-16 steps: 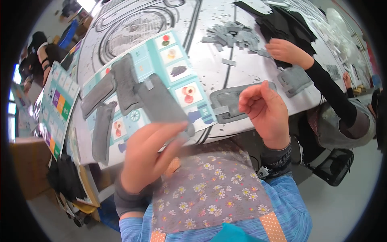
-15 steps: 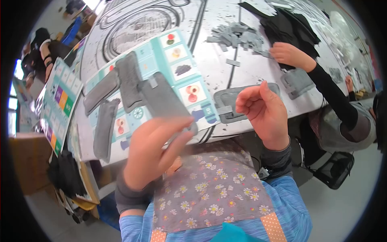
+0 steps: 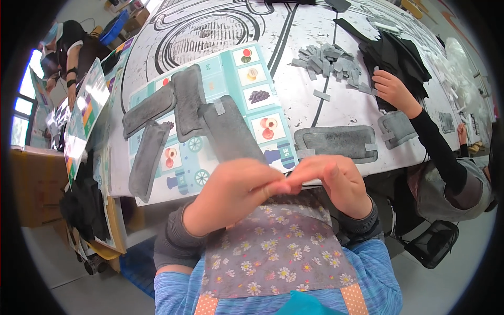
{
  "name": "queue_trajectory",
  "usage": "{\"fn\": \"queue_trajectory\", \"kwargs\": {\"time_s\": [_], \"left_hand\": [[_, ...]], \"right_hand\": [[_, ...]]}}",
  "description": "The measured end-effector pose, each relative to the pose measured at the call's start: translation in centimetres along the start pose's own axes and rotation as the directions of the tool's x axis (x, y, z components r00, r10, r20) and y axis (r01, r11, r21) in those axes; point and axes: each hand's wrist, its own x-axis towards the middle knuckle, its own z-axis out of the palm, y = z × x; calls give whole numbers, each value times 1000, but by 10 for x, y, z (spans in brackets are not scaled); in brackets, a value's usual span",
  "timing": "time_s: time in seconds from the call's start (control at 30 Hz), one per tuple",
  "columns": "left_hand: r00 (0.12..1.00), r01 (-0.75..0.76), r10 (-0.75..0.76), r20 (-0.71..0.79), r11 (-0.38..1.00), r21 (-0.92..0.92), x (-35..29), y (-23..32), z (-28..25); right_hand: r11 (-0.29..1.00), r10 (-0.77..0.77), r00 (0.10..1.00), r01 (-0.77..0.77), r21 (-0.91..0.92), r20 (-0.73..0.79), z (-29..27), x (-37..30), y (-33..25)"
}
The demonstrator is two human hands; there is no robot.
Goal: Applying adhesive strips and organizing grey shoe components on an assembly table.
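Observation:
My left hand (image 3: 233,189) is in front of the table's near edge, its fingers pressed together in a pinch. Whatever lies between them, if anything, is too small to make out. My right hand (image 3: 341,184) meets it at the fingertips, its fingers stretched toward the left and its thumb raised apart. Just beyond my left hand lies a long grey fabric pad (image 3: 231,131) with a small light-grey strip (image 3: 219,106) near its far end. Past my right hand lies another grey pad (image 3: 338,142), with small strips at its ends.
More grey pads (image 3: 188,102) rest on an illustrated teal-and-white sheet (image 3: 226,73). Loose grey strips (image 3: 331,63) form a pile farther back, beside black fabric (image 3: 396,60). At the right, a co-worker's hand (image 3: 394,92) pinches a small strip near another grey pad (image 3: 397,128).
My hands were apart and have come together at the fingertips. My right hand has lowered, uncovering more of the pad behind it. The co-worker's hand has lifted a strip; the view has shifted.

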Motion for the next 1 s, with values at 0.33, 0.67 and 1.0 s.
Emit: {"fn": "queue_trajectory", "kwargs": {"time_s": [0.33,0.67,1.0], "left_hand": [[974,5,2,-229,999,32,-82,-32,-20],[763,217,-152,-628,976,27,-141,-77,-16],[825,333,-84,-559,872,360,-115,-89,-59]], "right_hand": [[152,-19,985,-169,-974,-174,-112,48,9],[236,383,848,-473,-849,-367,-203,98,58],[587,147,975,-220,-779,-165,-99,159,44]]}}
